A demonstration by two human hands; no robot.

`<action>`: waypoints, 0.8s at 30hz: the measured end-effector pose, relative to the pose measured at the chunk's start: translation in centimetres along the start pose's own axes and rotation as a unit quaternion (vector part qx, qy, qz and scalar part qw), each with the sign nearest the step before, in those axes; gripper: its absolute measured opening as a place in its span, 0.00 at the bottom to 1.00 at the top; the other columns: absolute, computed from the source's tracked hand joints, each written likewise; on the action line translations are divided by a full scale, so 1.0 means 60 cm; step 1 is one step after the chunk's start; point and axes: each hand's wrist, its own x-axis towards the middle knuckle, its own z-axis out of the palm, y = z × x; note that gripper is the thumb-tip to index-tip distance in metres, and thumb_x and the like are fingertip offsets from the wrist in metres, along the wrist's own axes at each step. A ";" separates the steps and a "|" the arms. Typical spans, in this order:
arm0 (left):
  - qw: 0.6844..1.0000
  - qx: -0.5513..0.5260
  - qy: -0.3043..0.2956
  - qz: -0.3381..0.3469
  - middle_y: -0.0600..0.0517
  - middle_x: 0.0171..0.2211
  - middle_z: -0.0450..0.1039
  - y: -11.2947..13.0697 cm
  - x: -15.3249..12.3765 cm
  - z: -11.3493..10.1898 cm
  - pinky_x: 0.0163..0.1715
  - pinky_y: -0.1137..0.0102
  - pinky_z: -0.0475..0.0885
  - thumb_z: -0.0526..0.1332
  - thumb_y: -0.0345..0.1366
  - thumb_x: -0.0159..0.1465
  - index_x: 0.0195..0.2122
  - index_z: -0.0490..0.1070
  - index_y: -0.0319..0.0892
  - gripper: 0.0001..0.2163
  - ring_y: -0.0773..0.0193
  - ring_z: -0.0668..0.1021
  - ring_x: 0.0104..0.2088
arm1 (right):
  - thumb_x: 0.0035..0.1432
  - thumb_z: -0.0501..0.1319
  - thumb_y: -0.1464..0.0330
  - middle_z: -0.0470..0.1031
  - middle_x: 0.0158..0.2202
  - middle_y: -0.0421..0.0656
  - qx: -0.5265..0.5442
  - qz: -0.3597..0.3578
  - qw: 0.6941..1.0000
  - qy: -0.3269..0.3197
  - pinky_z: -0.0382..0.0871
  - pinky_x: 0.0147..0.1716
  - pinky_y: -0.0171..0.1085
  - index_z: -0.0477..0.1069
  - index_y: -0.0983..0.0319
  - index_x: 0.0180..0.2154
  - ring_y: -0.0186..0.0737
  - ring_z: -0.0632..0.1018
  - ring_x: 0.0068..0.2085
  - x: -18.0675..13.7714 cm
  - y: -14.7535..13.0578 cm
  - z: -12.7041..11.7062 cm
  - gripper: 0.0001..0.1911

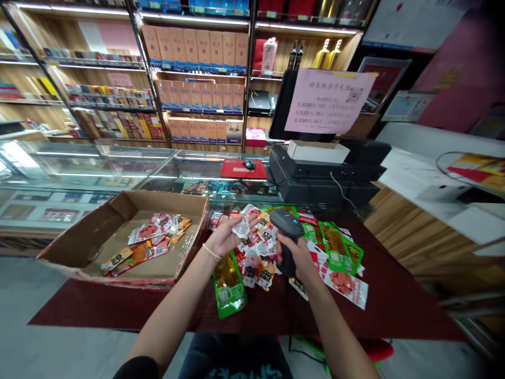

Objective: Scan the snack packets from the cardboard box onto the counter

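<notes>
My right hand (296, 257) is wrapped round the handle of a dark grey barcode scanner (287, 223), its head tilted toward the left. My left hand (230, 235), a pale band on its wrist, is turned palm up and holds a small shiny snack packet (241, 228). Under and around both hands lies a heap of white, red and orange snack packets (265, 273). A green-edged snack pouch (229, 289) lies below my left hand. More green pouches (340, 248) and a white-and-red packet (347, 288) lie to the right of the scanner.
An open cardboard box (79, 266) with several snack packets stands left on the dark red tabletop (189, 316). Behind are a glass counter (158, 168), a mouse (249, 165) on a red pad, and a monitor with a pink sign (327, 100). The scanner's cable hangs toward the front edge.
</notes>
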 end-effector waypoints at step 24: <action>0.940 0.278 0.164 0.112 0.54 0.23 0.72 -0.136 0.075 -0.029 0.19 0.78 0.59 0.70 0.39 0.49 0.33 0.73 0.38 0.14 0.73 0.69 0.19 | 0.47 0.70 0.60 0.71 0.19 0.33 -0.140 -0.012 0.985 0.105 0.61 0.12 0.34 0.65 0.56 0.47 0.34 0.66 0.14 -0.096 0.077 -0.098 0.26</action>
